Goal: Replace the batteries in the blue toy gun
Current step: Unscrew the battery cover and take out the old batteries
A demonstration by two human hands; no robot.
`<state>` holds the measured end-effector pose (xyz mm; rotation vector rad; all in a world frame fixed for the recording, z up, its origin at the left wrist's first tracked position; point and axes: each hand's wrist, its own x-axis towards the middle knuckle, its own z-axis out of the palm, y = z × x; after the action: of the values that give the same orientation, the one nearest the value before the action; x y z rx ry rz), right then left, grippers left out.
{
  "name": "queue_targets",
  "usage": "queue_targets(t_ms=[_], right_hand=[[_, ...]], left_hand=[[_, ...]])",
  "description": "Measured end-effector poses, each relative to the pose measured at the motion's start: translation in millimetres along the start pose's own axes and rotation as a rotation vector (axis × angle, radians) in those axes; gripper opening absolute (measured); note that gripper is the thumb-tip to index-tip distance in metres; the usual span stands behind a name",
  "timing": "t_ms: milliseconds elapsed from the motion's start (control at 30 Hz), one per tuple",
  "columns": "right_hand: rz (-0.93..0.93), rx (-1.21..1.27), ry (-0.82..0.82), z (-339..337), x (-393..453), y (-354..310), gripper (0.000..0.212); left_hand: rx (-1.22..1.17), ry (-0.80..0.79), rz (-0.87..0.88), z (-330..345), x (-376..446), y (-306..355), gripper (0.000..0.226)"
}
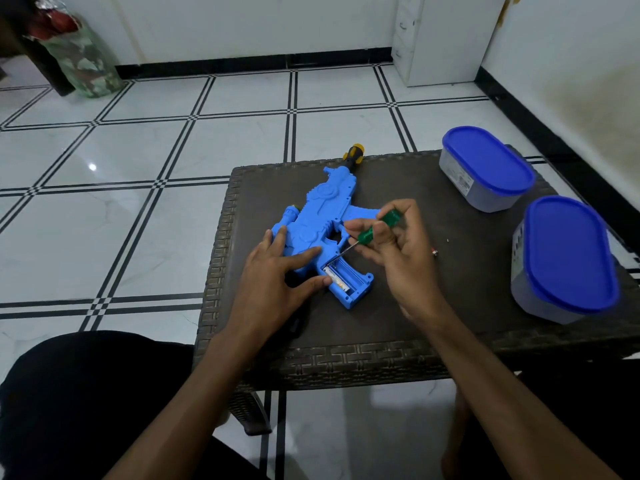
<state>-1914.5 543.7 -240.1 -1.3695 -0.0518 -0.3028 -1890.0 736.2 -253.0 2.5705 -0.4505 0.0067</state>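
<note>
The blue toy gun [323, 216] lies flat on the dark woven table [450, 306], its black and yellow muzzle pointing away. The battery compartment [343, 277] in its grip is uncovered and one battery [334, 278] shows inside along the left wall. My left hand [277, 268] presses on the gun's body with spread fingers, the thumb against the grip's left side. My right hand [391, 247] pinches a green-handled screwdriver [375, 226]; its metal tip reaches into the top end of the compartment.
Two clear tubs with blue lids stand on the table's right side, one at the back [486, 168] and one nearer [568, 261]. A small screw-like item [434, 251] lies right of my right hand. Tiled floor surrounds the table; my dark-clothed knee [86, 393] is at lower left.
</note>
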Motion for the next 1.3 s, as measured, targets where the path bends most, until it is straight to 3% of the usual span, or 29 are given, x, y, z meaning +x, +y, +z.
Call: queue_targets(t_ms=[300, 533, 867, 1033, 1100, 1200, 1300], right_hand=[[0.003, -0.054, 0.044, 4, 1, 14, 0.007], [0.118, -0.182, -0.026, 10, 33, 7, 0.009], [0.261, -0.152, 0.084, 0, 37, 7, 0.014], [0.233, -0.139, 0.129, -7, 35, -22, 0.010], [0.251, -0.361, 0.037, -11, 32, -32, 0.011], [0.232, -0.951, -0.207, -10, 21, -28, 0.016], [0.216, -1.177, -0.330, -1, 7, -18, 0.024]], left_hand=[[-0.003, 0.002, -0.005, -1, -1, 3, 0.058], [0.041, 0.032, 0.078, -2, -4, 4, 0.045], [0.009, 0.100, 0.206, 7, -1, -3, 0.049], [-0.090, 0.106, 0.243, 6, 0, -7, 0.032], [-0.119, 0.092, 0.233, 5, 1, -9, 0.030], [-0.131, 0.073, 0.207, 4, 3, -10, 0.038], [-0.132, 0.047, 0.188, 3, 3, -7, 0.041]])
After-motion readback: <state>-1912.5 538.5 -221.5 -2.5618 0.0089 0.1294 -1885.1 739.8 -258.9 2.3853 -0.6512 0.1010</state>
